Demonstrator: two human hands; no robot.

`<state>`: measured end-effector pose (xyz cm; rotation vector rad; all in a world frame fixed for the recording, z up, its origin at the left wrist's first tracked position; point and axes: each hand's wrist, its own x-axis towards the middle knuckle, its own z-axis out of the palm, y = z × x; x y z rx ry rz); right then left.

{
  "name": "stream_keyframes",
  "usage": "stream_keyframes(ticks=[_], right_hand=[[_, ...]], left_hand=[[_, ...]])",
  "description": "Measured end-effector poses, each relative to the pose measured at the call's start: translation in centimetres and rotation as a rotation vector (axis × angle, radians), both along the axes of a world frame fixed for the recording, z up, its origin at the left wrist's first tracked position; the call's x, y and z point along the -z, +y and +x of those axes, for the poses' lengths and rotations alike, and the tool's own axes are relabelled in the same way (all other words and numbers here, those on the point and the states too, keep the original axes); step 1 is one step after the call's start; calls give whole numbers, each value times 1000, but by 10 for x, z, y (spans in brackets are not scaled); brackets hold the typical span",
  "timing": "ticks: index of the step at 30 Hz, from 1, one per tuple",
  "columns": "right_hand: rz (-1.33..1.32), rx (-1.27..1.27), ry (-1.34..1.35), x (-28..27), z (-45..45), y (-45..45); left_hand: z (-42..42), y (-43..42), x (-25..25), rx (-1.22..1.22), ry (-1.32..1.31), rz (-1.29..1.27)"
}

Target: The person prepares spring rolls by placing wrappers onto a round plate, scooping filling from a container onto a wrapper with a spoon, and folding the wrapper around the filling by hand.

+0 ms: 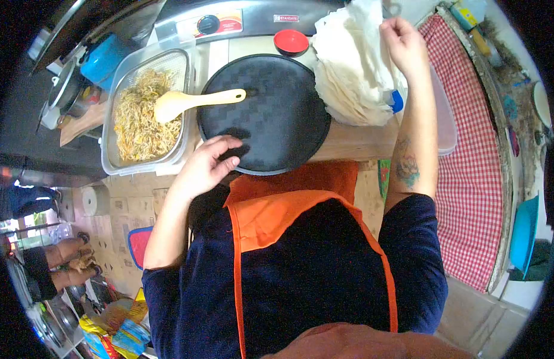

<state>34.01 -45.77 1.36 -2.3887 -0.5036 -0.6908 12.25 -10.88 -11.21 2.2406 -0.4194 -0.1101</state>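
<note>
My right hand (404, 46) is pinched at the far right corner of a stack of thin, pale wrapper sheets (355, 72), and the top sheet looks raised toward it. My left hand (210, 163) rests at the near left rim of a round black tray (268, 119), thumb and fingers apart with nothing between them. Left of the tray, a clear plastic container (107, 134) holds a bean sprout mixture (139, 128). A cream-coloured rice paddle (199, 100) lies with its head on the sprouts and its handle over the tray.
A small red bowl (291, 42) sits behind the tray, near the stove front (253, 21). Red checked cloth (459, 179) hangs at the right. A blue pot (104, 61) stands at the far left. Another person's legs (64, 263) show at the lower left.
</note>
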Motion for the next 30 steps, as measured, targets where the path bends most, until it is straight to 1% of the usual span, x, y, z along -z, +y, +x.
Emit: stream_keyframes(ticks=[1, 3, 4, 5, 6, 7, 9, 10, 11, 13, 14, 16, 17, 19, 20, 21, 22, 23, 24, 26, 27, 28, 29, 30], right_hand=[[-4, -41, -190, -15, -18, 15], [-91, -185, -298, -29, -18, 25], [-129, -147, -263, -33, -26, 34], [-166, -108, -224, -39, -43, 51], [-175, -92, -315, -43, -54, 65], [-168, -99, -320, -43, -55, 76], [-304, -191, -198, -38, -55, 93], [-323, -236, -87, -29, -53, 102], [-319, -236, -81, -16, -53, 110], [-422, -326, 77, 11, -53, 120], [-420, -327, 80, 22, -54, 121], [-255, -553, 306, 41, -55, 123], [-258, -556, 306, 49, -55, 125], [-4, -396, 278, 68, -57, 128], [-6, -394, 282, 80, -61, 127], [122, -484, 382, 95, -65, 125], [252, -572, 480, 106, -69, 123], [252, -569, 481, 117, -75, 122], [132, -608, 366, 125, -84, 121], [-40, -651, 368, 130, -89, 118], [-40, -653, 374, 133, -84, 114], [97, -686, 693, 141, -72, 111], [237, -708, 1012, 147, -64, 109], [561, -861, 1069, 153, -60, 109]], left_hand=[[1, 0, -9, -41, 149, -69], [7, -3, 10, -81, 226, -529], [11, -3, 15, -89, 215, -523], [15, -6, 15, -96, 263, -647], [18, -10, 16, -102, 313, -773], [22, -10, 20, -108, 305, -769], [28, -13, 24, -157, 515, -1077], [30, -16, 25, -171, 523, -1135], [35, -16, 29, -175, 529, -1132], [47, -17, 42, -23, 566, -1436], [51, -24, 36, 61, 545, -1447], [57, -37, 31, 68, 525, -1464], [60, -39, 29, 78, 508, -1481], [73, -33, 55, 321, 554, -1708], [72, -40, 41, 179, 512, -1615], [71, -44, 33, 43, 470, -1515], [72, -45, 33, 44, 473, -1516], [73, -47, 33, -17, 456, -1500], [73, -47, 34, -80, 438, -1484], [73, -43, 39, -111, 447, -1454], [72, -43, 41, -144, 454, -1426], [71, -43, 43, -150, 457, -1428], [69, -43, 40, -239, 433, -1378], [68, -42, 38, -326, 407, -1325]])
